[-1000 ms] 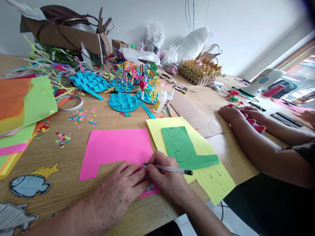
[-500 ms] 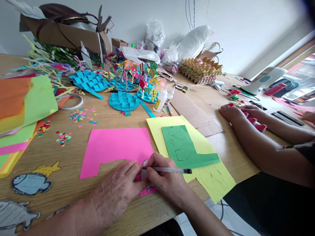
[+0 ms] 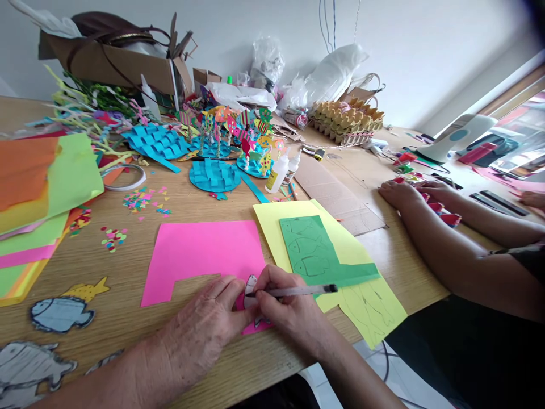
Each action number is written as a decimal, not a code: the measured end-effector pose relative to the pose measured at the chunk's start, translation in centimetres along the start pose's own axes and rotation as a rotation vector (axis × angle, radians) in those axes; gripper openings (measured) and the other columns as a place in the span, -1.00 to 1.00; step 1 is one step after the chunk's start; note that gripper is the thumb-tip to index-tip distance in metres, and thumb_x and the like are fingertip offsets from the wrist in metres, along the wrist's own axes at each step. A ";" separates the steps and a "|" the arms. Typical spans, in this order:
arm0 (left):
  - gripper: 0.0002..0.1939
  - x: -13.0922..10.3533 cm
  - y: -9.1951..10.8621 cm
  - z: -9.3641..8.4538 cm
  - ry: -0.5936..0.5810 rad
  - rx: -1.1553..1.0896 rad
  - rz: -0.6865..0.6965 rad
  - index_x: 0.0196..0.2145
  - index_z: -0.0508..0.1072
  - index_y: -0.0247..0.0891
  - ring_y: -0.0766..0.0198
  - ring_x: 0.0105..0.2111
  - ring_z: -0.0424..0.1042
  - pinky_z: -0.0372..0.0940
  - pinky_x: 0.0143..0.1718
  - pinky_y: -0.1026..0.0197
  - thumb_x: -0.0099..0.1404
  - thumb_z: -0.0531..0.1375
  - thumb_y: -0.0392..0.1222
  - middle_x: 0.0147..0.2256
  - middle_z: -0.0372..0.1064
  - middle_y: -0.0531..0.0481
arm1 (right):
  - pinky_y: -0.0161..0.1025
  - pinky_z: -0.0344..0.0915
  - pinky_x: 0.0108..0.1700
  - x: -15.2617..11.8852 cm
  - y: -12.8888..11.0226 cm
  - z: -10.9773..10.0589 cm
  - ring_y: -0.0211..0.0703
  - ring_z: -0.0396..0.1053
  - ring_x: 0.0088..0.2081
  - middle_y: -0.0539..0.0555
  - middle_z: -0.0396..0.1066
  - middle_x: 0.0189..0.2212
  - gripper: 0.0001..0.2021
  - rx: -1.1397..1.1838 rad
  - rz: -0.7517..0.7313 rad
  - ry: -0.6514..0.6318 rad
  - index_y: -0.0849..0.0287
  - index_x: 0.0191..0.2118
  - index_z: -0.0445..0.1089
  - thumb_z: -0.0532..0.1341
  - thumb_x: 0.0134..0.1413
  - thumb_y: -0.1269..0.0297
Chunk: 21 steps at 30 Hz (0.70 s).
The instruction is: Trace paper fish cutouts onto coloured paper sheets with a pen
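Observation:
My left hand (image 3: 200, 321) presses a small white paper fish template (image 3: 251, 286) onto pink paper (image 3: 208, 247), its fingers bent and its thumb at the template's edge. Part of that fish is hidden beneath my hands. Pinched in my right hand (image 3: 292, 309) is a slim pen (image 3: 300, 291) with a dark end; its tip meets the template's outline. The pink sheet has a piece cut from its lower side. Just to the right, green paper (image 3: 309, 247) with drawn fish overlaps yellow paper (image 3: 366, 307), which also bears pencil outlines.
Cut-out paper fish (image 3: 62, 312) lie at left, below a stack of coloured paper (image 3: 29, 187). Farther back are confetti (image 3: 114, 238), a tape roll (image 3: 124, 177), woven blue paper discs (image 3: 215, 175) and glue bottles (image 3: 277, 173). Another person's arms (image 3: 438, 238) rest on the table at right.
The pen tip has shifted slightly left along the fish's outline, and its dark end has swung a little up and right. My left hand stays put. The view has moved slightly.

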<state>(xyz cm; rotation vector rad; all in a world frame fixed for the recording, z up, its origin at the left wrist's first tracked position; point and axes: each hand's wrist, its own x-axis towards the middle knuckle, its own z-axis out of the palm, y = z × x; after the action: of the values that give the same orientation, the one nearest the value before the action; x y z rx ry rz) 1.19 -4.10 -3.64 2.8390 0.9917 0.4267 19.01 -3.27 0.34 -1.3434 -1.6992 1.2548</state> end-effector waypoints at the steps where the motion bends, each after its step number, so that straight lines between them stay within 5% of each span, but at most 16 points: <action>1: -0.75 0.0 0.0 0.0 -0.002 0.007 0.006 -0.08 0.33 -0.11 0.19 -0.28 0.23 0.22 -0.29 0.20 0.31 0.12 -0.36 -0.28 0.20 0.04 | -0.44 0.08 -0.57 0.0 0.1 0.0 -0.37 0.17 -0.62 -0.15 0.20 -0.65 -0.85 0.018 -0.004 0.021 0.14 -0.51 0.23 0.05 -0.14 0.55; 6: -0.88 0.2 0.1 -0.2 -0.019 -0.042 -0.023 -0.20 0.36 -0.16 0.19 -0.27 0.23 0.24 -0.30 0.21 0.30 0.16 -0.33 -0.27 0.21 0.03 | -0.43 0.09 -0.56 -0.2 0.4 0.1 -0.36 0.18 -0.62 -0.15 0.21 -0.66 -0.85 -0.069 -0.007 0.014 0.14 -0.48 0.24 0.06 -0.11 0.54; 21: -0.82 0.3 0.1 -0.4 0.044 -0.023 0.025 -0.17 0.33 -0.16 0.16 -0.28 0.23 0.24 -0.29 0.16 0.29 0.15 -0.37 -0.29 0.19 0.03 | -0.41 0.09 -0.52 -0.1 0.1 0.3 -0.33 0.17 -0.58 -0.12 0.23 -0.64 -0.84 -0.085 -0.039 -0.044 0.14 -0.51 0.23 0.05 -0.15 0.56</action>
<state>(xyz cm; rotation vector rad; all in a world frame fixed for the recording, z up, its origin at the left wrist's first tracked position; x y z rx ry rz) 1.32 -3.99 -3.22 2.8357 0.9531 0.5025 18.84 -3.46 0.19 -1.3335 -1.8186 1.2109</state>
